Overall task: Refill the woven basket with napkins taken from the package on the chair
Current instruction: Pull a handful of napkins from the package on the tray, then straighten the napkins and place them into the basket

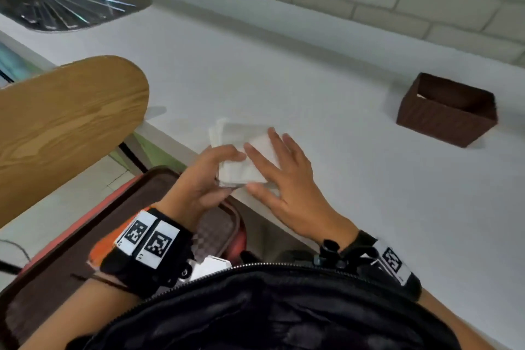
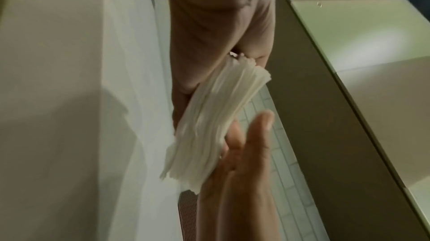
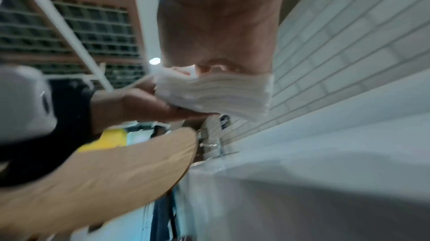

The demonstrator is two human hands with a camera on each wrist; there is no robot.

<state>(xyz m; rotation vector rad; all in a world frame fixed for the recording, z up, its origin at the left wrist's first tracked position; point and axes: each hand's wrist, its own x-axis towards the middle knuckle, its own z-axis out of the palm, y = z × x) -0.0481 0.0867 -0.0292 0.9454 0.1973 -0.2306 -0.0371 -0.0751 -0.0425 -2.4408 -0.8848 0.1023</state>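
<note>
A thick stack of white napkins is held between two hands above the near edge of a white counter. The left hand is curled around its near side; the right hand is laid over the top, fingers spread and thumb tucked beneath. The carrying step appears to be in hand. The woven basket stands well apart to the right, so a reach across and a lowering through its open top would be called for next.
</note>
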